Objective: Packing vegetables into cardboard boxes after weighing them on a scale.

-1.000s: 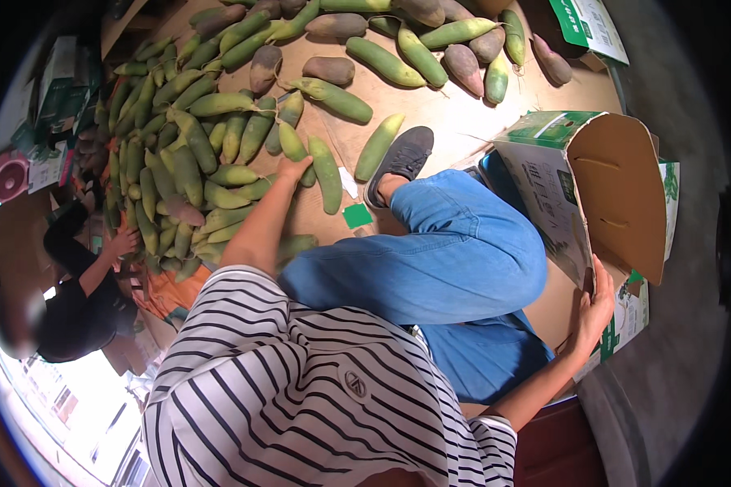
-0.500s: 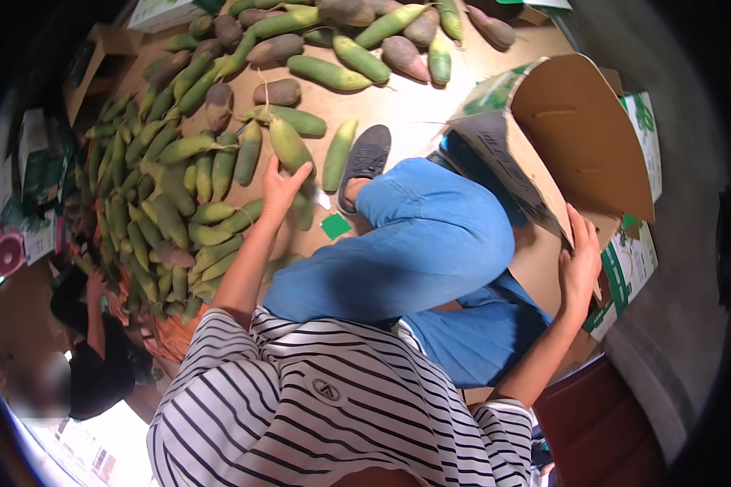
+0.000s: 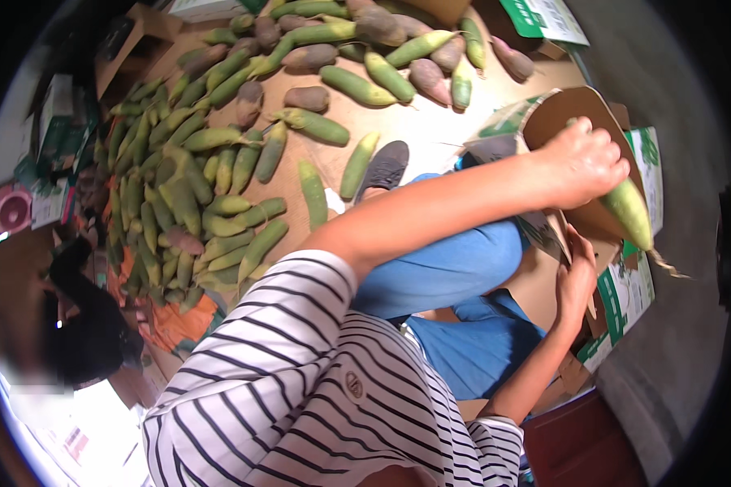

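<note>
My left hand (image 3: 586, 166) is closed round a long green radish (image 3: 628, 213), held over the opening of a cardboard box (image 3: 554, 114) on the right. The radish tilts, its thin root tail hanging beyond the box's right side. My left forearm crosses over my bent knee and hides part of the box. Lower down, my right hand (image 3: 575, 272) grips the near edge of the same box, its thumb and fingers on either side of the cardboard. What lies inside the box is hidden.
A large heap of green radishes (image 3: 175, 195) covers the left, with purple-skinned radishes (image 3: 309, 99) mixed in farther off. Single radishes lie near my dark shoe (image 3: 386, 166). Green-and-white cartons (image 3: 625, 300) stand at the right. Another person (image 3: 89, 325) is at the lower left.
My left hand has lifted a green radish from the heap's near side and swung it right, over the box. My right hand stays on the box edge.
</note>
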Motion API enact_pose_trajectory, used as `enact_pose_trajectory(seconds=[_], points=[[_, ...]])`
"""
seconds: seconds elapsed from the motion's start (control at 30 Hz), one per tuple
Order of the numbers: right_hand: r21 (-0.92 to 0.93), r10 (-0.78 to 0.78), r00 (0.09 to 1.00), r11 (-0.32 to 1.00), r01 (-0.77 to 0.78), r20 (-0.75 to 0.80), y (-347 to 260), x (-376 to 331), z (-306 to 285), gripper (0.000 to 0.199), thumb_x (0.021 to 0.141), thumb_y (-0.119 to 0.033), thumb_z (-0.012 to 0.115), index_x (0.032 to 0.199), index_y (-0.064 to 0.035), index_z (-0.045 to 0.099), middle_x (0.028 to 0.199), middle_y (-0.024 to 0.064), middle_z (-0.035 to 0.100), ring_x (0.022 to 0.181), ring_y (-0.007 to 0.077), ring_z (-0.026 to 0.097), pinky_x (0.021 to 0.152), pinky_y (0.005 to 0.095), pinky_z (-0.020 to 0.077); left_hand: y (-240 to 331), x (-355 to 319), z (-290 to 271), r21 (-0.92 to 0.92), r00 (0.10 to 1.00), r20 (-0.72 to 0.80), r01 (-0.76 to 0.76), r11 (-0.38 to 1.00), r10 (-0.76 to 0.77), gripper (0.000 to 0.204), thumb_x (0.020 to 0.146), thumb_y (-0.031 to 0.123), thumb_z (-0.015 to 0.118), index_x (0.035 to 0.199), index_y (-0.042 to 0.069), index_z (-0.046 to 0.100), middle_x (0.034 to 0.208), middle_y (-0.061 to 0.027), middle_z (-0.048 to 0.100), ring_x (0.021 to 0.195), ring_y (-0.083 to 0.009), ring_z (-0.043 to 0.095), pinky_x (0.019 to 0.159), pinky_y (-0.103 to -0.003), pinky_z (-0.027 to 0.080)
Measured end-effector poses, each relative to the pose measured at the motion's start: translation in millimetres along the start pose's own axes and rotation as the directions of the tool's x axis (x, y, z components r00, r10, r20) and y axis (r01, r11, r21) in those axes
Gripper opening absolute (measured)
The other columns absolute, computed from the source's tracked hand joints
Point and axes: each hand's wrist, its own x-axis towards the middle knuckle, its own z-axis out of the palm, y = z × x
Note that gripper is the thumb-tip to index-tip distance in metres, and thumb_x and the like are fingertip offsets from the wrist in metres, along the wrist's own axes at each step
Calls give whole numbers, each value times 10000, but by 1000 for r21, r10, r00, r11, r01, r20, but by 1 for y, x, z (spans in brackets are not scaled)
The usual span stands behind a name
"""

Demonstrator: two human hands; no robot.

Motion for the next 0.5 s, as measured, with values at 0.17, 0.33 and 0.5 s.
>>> enact_pose_trajectory(seconds=[0.17,0.33,0.5], points=[[-59,31,999,998,-29,27,-6,-1,-9,691,638,183,445,1261,-101,540,1158,160,564,1071,355,541,895,402,429,-24,-51,-26,-176,994,-55,83,981,-94,242,736,201,652,929,66,598,938,-108,607,941,-279,589,797,-406,457],[-34,17,1000,999,-18,-14,-4,1,-4,721,612,204,411,1251,-97,556,1154,145,569,1067,335,553,909,368,429,-100,-195,-82,-44,817,6,576,816,-576,264,807,157,618,1047,48,593,1055,-136,587,996,-320,566,899,-409,452],[-29,3,1000,1000,-4,-9,-9,4,-6,744,597,209,393,1255,-98,554,1146,146,568,1059,335,554,907,364,430,-167,-368,-148,760,368,277,482,436,-888,146,780,69,541,913,31,589,1083,-199,541,901,-333,611,710,-442,523]])
